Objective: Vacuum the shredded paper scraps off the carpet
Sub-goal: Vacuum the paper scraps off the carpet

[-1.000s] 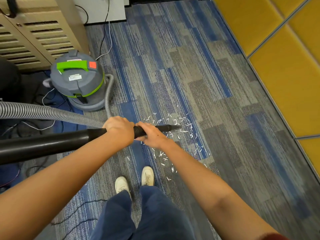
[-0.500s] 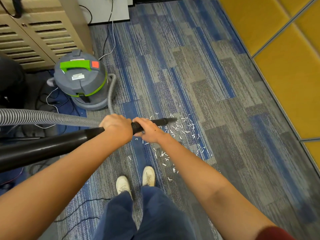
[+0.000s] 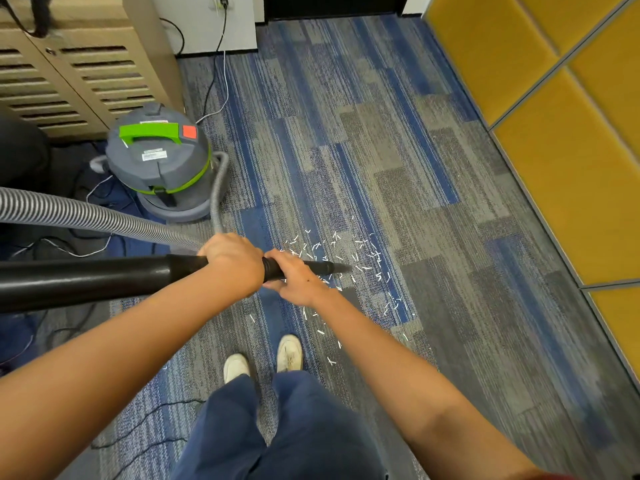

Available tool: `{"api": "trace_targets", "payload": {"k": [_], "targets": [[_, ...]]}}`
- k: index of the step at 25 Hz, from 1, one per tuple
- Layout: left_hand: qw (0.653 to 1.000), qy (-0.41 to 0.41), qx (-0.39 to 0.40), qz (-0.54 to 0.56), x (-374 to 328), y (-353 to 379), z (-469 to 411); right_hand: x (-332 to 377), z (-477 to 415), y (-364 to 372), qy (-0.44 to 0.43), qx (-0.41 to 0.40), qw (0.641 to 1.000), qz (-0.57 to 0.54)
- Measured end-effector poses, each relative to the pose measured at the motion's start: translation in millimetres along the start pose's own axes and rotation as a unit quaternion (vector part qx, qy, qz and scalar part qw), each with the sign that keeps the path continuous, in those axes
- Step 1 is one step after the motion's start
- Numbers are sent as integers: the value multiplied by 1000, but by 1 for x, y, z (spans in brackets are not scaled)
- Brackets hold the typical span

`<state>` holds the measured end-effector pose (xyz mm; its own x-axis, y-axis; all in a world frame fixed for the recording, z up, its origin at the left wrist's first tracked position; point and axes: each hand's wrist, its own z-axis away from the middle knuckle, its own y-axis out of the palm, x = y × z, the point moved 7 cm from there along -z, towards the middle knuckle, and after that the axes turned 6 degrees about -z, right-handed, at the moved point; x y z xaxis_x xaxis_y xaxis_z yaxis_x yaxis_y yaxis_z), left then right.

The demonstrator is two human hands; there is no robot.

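Both my hands hold a black vacuum wand (image 3: 104,277) that runs in from the left. My left hand (image 3: 233,259) grips it further back; my right hand (image 3: 296,277) grips it nearer the tip. The narrow nozzle tip (image 3: 334,267) points right, low over white shredded paper scraps (image 3: 367,261) scattered on the blue and grey striped carpet (image 3: 433,220). More scraps lie below my right wrist, near my white shoes (image 3: 263,362). A grey ribbed hose (image 3: 86,216) leads from the wand to the grey and green canister vacuum (image 3: 159,161) at the left.
A beige louvred cabinet (image 3: 86,71) stands behind the canister. Cables (image 3: 214,84) run from a wall socket to the vacuum, and more wires lie on the floor at the left. Yellow padded wall panels (image 3: 561,150) border the carpet on the right.
The nozzle tip has shifted slightly over the scrap patch, while the view has tilted up a little. Both hands keep their grip on the wand.
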<state>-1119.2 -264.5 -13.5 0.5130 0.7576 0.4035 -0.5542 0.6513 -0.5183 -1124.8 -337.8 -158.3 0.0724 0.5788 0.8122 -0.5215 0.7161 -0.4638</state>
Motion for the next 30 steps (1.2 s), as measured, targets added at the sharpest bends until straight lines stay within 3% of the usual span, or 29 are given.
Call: {"api": "trace_targets", "payload": {"k": [9, 21, 30], "targets": [[998, -20, 4, 64, 49, 53, -2, 46, -32, 42, -19, 33, 998, 40], [997, -66, -8, 24, 161, 143, 19, 153, -81, 140, -66, 51, 996, 16], [996, -87, 0, 17, 202, 180, 25, 192, -104, 180, -75, 69, 995, 7]]}}
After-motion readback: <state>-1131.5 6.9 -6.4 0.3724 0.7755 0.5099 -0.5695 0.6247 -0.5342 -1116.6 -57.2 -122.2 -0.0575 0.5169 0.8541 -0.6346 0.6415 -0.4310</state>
